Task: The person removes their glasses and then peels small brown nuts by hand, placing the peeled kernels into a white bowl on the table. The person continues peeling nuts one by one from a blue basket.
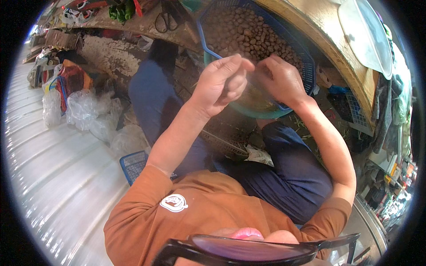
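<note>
My left hand point(223, 84) is raised over the near left rim of a blue plastic basket, its fingers curled and the thumb against the index finger; whether something small is pinched there cannot be told. Beside it, my right hand point(281, 79) is bent down over the basket's near side, its blurred fingertips partly hidden. Many small, rounded brown things point(249, 36), of a kind I cannot settle, lie in the blue plastic basket point(309, 71). The basket rests in a green plastic basin point(259, 114) between my knees, with cloudy liquid at the near side.
A worn wooden board ahead bears scissors point(166, 22) and green peppers point(121, 10). A wooden table edge point(352, 63) curves along the right, with a clear lid point(366, 36) on it. Plastic bags point(95, 111) and a small blue basket point(133, 166) are at my left.
</note>
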Demonstrator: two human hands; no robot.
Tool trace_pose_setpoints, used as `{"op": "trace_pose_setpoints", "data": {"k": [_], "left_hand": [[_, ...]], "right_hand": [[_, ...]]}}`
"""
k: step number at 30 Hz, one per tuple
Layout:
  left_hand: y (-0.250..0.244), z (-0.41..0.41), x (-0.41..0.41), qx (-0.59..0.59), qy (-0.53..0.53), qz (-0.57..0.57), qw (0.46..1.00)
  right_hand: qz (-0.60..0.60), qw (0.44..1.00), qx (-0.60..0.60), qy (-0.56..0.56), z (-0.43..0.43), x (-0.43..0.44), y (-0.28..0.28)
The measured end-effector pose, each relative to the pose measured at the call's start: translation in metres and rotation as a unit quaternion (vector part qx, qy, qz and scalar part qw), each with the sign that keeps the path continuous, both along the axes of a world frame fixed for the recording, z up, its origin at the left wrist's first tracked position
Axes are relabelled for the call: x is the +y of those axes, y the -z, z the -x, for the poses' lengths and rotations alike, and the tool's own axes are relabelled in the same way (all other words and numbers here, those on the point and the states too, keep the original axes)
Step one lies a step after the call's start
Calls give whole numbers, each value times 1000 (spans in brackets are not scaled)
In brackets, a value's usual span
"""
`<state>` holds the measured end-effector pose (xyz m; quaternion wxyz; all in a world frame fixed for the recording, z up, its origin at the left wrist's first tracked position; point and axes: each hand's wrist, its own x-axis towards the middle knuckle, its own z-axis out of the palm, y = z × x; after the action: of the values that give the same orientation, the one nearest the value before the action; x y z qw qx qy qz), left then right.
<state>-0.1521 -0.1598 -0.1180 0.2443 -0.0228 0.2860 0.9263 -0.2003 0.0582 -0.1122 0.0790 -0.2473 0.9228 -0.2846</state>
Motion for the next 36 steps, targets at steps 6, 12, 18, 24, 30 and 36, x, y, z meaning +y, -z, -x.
{"op": "trace_pose_setpoints", "data": {"k": [6,12,18,24,30,36], "left_hand": [[-1,0,3,-19,-20,96,995],[-3,-3,9,-36,-1,147,988],[-1,-5,9,-24,-12,104,994],[-4,-5,10,-8,-54,112,992],[-2,-7,12,30,-85,176,980],[-12,-8,14,77,-90,236,965]], "right_hand": [[245,952,-160,95,-13,-1,-19],[366,916,-161,32,-14,-9,-29],[343,934,-98,-14,-17,-13,-31],[280,959,-26,-16,-20,-14,-42],[317,938,-133,45,-25,-11,-36],[340,901,-258,75,-21,-7,-40]]}}
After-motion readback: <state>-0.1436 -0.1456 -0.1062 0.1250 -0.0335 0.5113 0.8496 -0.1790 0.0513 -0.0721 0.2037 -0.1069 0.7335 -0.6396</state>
